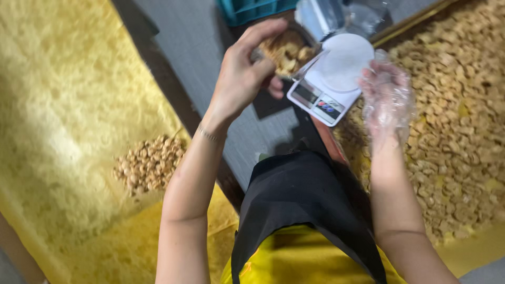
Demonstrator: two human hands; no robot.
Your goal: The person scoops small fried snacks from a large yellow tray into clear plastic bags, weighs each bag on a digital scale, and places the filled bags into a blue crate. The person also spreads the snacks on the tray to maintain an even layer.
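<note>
Over on the far left lies a big yellow cloth (pixel 68 105) that looks soft and fuzzy. A small pile of round light-brown nuts (pixel 150 164) sits on it, near the person's left arm.

Next comes the left hand (pixel 243 73). It is lifted up, and its fingers and thumb are curled around a small clear tub (pixel 286 51). The tub is full of pale nut pieces, and it is tipped a little. It hangs in the air just beside the left edge of the scale, above the grey floor (pixel 200 42). A thin bracelet (pixel 209 135) goes around the left wrist.

Just to the right stands a small white kitchen scale (pixel 336 79) with a round white plate on top and a little screen in front. The plate has nothing on it. Behind the scale there is a blue-green basket (pixel 252 9) and some clear plastic bags (pixel 363 16), but they are blurry, so it may be something else.

Then comes the right hand (pixel 386 97). It wears a thin clear plastic glove. Its fingers are spread loosely and it holds nothing. It floats right beside the scale, over a huge heap of pale cashew nuts (pixel 457 115) that fills the right side.

At the bottom is the person's black apron (pixel 305 205) over a yellow shirt.
</note>
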